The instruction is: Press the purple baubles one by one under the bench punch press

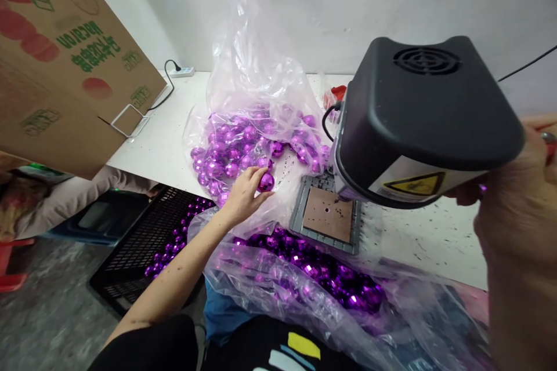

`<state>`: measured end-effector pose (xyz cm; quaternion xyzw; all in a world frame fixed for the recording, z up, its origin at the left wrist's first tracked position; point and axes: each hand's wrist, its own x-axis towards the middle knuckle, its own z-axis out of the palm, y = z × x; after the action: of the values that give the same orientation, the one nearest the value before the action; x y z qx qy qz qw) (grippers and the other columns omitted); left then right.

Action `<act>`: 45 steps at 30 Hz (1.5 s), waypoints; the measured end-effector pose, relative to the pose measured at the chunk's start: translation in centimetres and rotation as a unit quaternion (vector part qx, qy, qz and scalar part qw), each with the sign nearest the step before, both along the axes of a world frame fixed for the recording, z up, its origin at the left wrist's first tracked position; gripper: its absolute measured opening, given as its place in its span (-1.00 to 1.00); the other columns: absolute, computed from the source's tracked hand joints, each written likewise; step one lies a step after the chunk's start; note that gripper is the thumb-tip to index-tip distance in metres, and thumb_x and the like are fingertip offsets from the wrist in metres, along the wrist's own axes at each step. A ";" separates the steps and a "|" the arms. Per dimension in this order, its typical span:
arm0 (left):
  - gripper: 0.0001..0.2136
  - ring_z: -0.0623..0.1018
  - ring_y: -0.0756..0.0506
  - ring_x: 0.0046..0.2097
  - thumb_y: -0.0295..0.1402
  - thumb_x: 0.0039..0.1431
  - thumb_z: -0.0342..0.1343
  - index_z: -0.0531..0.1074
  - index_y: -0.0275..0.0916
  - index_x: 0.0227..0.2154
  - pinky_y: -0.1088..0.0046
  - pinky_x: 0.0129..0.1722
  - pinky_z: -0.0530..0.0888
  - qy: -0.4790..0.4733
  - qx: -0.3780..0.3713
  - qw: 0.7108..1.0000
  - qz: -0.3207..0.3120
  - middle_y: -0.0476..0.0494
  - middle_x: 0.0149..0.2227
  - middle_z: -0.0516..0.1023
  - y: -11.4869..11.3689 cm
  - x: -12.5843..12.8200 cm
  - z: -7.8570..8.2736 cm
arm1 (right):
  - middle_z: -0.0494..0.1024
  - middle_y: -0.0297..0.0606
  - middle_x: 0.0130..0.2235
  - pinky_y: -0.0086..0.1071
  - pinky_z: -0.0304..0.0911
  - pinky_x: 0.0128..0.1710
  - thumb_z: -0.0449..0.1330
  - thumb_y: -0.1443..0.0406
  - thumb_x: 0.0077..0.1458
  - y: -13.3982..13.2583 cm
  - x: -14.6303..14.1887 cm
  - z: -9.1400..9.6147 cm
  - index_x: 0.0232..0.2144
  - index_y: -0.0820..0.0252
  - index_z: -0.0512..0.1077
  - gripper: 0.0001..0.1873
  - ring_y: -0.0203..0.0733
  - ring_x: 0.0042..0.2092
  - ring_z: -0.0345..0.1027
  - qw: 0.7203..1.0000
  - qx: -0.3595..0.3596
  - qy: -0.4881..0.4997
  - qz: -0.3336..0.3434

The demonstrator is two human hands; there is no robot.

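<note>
My left hand (247, 196) has a shiny purple mirrored ball (266, 182) between its thumb and fingers, at the edge of a pile of similar purple balls (232, 151) in a clear plastic bag (256, 64). To its right, a brown square plate (328, 214) with a small hole lies on a grey base (299, 208), dotted with dark flecks. Above the plate juts a black machine head (426, 104) with a round vent and a yellow warning label. My right hand (517, 203) is curled at the machine's right side. Its fingertips are mostly hidden, and what they grip cannot be made out.
More purple balls (313, 269) lie in a plastic bag at my lap. A black crate (130, 243) holding purple balls stands on the floor at left. A cardboard box (78, 64) is tilted over the white table (167, 153). Another person's arm (56, 203) shows beneath it.
</note>
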<state>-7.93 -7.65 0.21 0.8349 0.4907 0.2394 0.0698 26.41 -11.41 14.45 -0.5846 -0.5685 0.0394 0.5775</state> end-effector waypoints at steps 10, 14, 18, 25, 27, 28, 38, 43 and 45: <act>-0.50 0.46 -0.21 0.16 -0.20 0.28 0.18 0.26 -0.09 0.23 0.18 0.14 0.46 -0.374 0.006 0.926 0.057 -0.24 0.17 0.39 -4.0 2.5 5.0 | 0.27 -0.49 -0.69 -0.56 0.02 -0.76 0.13 -0.12 0.17 0.8 0.0 0.6 -0.37 0.25 0.39 -0.49 -0.44 -0.68 0.16 1.000 0.018 0.004 0.005; -0.57 0.55 -0.11 -0.10 -0.15 0.28 0.15 0.34 -0.07 0.18 0.35 -0.16 0.55 -0.618 -0.355 0.701 -0.022 -0.21 0.03 0.45 -5.5 5.2 3.5 | 0.25 -0.51 -0.68 -0.56 0.02 -0.75 0.14 -0.09 0.18 0.6 -0.1 0.7 -0.37 0.24 0.36 -0.52 -0.44 -0.68 0.18 1.000 0.012 0.016 0.018; -0.53 0.52 -0.03 -0.17 -0.20 0.18 0.28 0.39 -0.12 0.13 0.53 -0.29 0.47 -0.649 -0.490 0.581 -0.025 -0.14 -0.08 0.49 -6.0 7.8 1.1 | 0.22 -0.53 -0.69 -0.56 0.01 -0.73 0.15 -0.08 0.19 0.6 -0.1 0.7 -0.37 0.23 0.34 -0.53 -0.45 -0.69 0.16 0.999 0.008 0.022 0.024; -0.60 0.50 0.00 -0.27 -0.17 0.07 0.37 0.48 -0.29 -0.11 0.54 -0.33 0.44 -0.620 -0.521 0.587 -0.011 -0.16 -0.17 0.53 -4.7 9.1 -1.2 | 0.23 -0.52 -0.70 -0.54 0.00 -0.75 0.14 -0.12 0.17 0.6 -0.1 0.7 -0.38 0.22 0.33 -0.51 -0.42 -0.69 0.16 0.999 0.002 0.032 0.037; -0.58 0.51 -0.03 -0.22 -0.13 0.10 0.33 0.46 -0.23 -0.05 0.49 -0.29 0.45 -0.601 -0.512 0.614 -0.013 -0.14 -0.13 0.52 -4.7 9.1 -1.3 | 0.22 -0.53 -0.70 -0.54 -0.01 -0.76 0.14 -0.12 0.17 0.6 -0.1 0.7 -0.38 0.21 0.32 -0.50 -0.42 -0.70 0.15 0.999 0.008 0.032 0.039; -0.57 0.52 -0.06 -0.18 -0.13 0.11 0.32 0.44 -0.19 -0.01 0.47 -0.25 0.46 -0.580 -0.500 0.643 -0.014 -0.12 -0.10 0.52 -4.7 9.2 -1.2 | 0.21 -0.53 -0.70 -0.54 -0.01 -0.77 0.13 -0.12 0.17 0.6 -0.1 0.7 -0.38 0.21 0.32 -0.51 -0.43 -0.70 0.15 0.999 0.010 0.031 0.041; -0.57 0.51 -0.20 0.00 -0.24 0.17 0.26 0.35 -0.21 0.06 0.23 0.02 0.42 -0.290 -0.287 0.912 -0.049 -0.18 0.00 0.53 -3.6 12.2 -1.7 | 0.21 -0.55 -0.69 -0.53 0.01 -0.75 0.11 -0.12 0.18 0.5 -0.3 0.8 -0.38 0.17 0.31 -0.52 -0.43 -0.70 0.14 0.999 0.010 0.030 0.040; -0.58 0.44 -0.28 0.12 -0.23 0.20 0.24 0.34 -0.19 0.09 0.12 0.14 0.35 -0.239 -0.190 0.948 -0.093 -0.27 0.08 0.48 -3.4 12.9 -2.4 | 0.21 -0.55 -0.69 -0.53 0.00 -0.74 0.13 -0.12 0.17 0.5 -0.3 0.9 -0.39 0.19 0.31 -0.52 -0.44 -0.70 0.14 0.999 0.015 0.028 0.044; -0.57 0.42 -0.29 0.13 -0.22 0.21 0.23 0.34 -0.18 0.10 0.10 0.16 0.32 -0.220 -0.172 0.955 -0.096 -0.28 0.09 0.46 -3.5 13.2 -2.7 | 0.21 -0.55 -0.69 -0.54 0.00 -0.75 0.14 -0.09 0.18 0.6 -0.3 0.8 -0.38 0.20 0.32 -0.54 -0.45 -0.70 0.14 0.999 0.020 0.027 0.041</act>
<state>5.30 -11.15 -2.45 0.7800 0.4149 0.3209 0.3414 26.12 -10.81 15.29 -0.5475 -0.5768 0.0676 0.6025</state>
